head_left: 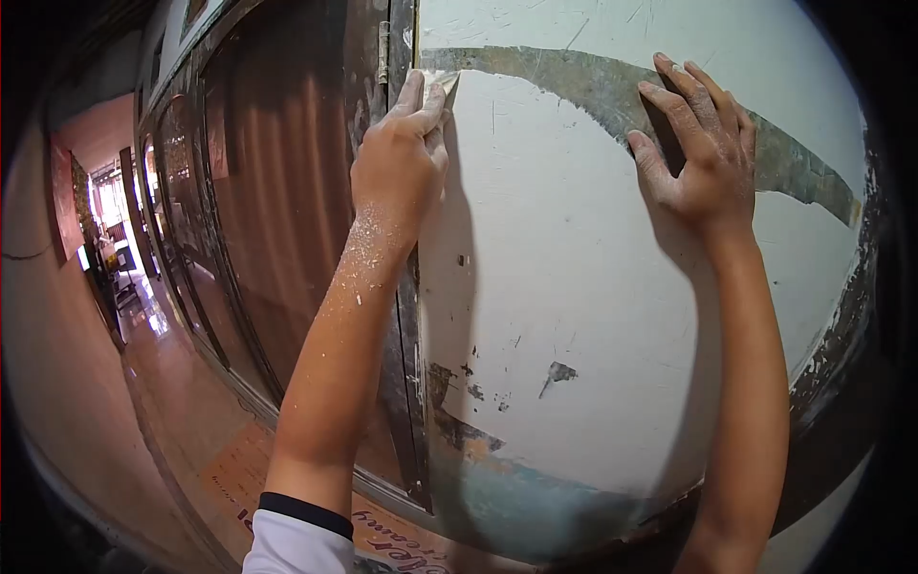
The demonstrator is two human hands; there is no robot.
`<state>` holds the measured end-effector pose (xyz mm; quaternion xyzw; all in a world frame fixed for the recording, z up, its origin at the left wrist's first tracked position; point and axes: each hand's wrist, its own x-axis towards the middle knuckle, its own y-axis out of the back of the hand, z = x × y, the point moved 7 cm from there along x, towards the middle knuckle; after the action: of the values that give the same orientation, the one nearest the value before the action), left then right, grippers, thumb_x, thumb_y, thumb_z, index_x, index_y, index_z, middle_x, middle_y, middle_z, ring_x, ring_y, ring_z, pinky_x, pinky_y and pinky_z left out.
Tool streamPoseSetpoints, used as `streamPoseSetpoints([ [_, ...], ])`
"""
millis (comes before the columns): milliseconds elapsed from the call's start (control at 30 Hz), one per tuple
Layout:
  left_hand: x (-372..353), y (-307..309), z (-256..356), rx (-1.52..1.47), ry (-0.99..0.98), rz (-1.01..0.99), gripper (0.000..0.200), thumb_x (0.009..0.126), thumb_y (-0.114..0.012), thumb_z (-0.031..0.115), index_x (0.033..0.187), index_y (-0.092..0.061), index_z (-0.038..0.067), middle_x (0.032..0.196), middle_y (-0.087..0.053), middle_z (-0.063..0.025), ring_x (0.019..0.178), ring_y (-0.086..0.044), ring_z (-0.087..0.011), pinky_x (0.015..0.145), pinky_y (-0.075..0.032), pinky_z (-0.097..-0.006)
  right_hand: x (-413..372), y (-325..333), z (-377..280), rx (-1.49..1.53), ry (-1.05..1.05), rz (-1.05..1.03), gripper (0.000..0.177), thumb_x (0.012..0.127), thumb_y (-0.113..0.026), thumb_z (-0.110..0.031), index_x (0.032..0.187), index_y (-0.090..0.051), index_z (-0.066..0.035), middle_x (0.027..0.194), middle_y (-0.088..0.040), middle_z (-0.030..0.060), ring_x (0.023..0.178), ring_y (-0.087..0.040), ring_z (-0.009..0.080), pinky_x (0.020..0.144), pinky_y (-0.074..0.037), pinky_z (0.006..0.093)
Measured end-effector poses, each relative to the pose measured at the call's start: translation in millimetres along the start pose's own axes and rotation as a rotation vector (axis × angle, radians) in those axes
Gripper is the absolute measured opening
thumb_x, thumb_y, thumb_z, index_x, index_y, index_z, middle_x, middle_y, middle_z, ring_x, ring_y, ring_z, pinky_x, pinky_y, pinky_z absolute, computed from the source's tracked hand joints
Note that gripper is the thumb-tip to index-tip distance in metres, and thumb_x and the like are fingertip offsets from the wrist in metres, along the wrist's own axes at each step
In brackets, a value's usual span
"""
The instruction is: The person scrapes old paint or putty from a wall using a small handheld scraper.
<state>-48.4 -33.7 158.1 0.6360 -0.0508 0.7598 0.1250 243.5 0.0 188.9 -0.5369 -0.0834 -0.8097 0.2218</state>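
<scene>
My left hand (406,134) is dusted with white powder and flakes, and its fingers are closed on a thin flat scraper (442,80). The scraper's blade rests against the wall panel (564,239) at its upper left, by the door frame. A grey strip (583,84) of bare surface curves across the panel's white paint, starting near the blade. Over to the right, my right hand (703,143) lies against the panel across that grey strip, its dusty fingers spread and holding nothing.
Left of the panel stands a dark framed door (287,163) with a hinge (383,53). A printed sheet (402,545) lies on the floor below. A corridor with a shiny floor (158,344) runs back at the far left.
</scene>
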Motion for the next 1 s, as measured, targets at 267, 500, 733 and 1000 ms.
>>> streamPoseSetpoints([
  [267,-6.4,-2.2,-2.2,0.020,-0.060,0.054,0.037,0.102,-0.063,0.009,0.138,-0.071,0.010,0.156,-0.057,-0.0131,0.134,-0.064,-0.0309,0.109,-0.053,-0.0377,-0.1,1.3,-1.7,0.001,-0.008,0.001,0.041,0.090,-0.076,-0.035,0.130,-0.070,-0.027,0.156,-0.057,-0.0082,0.149,-0.047,0.0203,0.128,-0.028,0.0489],
  [500,-2.0,-3.0,-4.8,0.073,-0.024,0.013,0.041,0.100,-0.061,0.013,0.139,-0.072,0.020,0.159,-0.055,-0.0028,0.122,-0.070,-0.0330,0.099,-0.059,-0.0438,-2.0,-0.5,-1.1,0.000,-0.003,0.013,0.040,0.091,-0.074,-0.034,0.130,-0.071,-0.026,0.155,-0.058,-0.0078,0.149,-0.047,0.0198,0.128,-0.028,0.0479],
  [733,11.3,-1.9,-0.5,0.048,-0.012,-0.014,0.040,0.102,-0.059,0.013,0.139,-0.072,0.021,0.158,-0.057,-0.0047,0.121,-0.070,-0.0337,0.099,-0.059,-0.0450,-1.6,5.1,-6.7,0.013,-0.065,-0.054,0.045,0.089,-0.075,-0.029,0.134,-0.070,-0.023,0.158,-0.057,-0.0053,0.151,-0.046,0.0235,0.127,-0.028,0.0510],
  [1000,8.4,0.2,2.0,0.060,-0.006,-0.031,0.043,0.100,-0.060,0.011,0.141,-0.071,0.019,0.160,-0.055,-0.0037,0.125,-0.069,-0.0321,0.100,-0.059,-0.0429,-0.9,-0.4,0.3,0.015,-0.017,0.007,0.038,0.090,-0.075,-0.033,0.127,-0.071,-0.025,0.155,-0.058,-0.0075,0.149,-0.047,0.0205,0.128,-0.030,0.0480],
])
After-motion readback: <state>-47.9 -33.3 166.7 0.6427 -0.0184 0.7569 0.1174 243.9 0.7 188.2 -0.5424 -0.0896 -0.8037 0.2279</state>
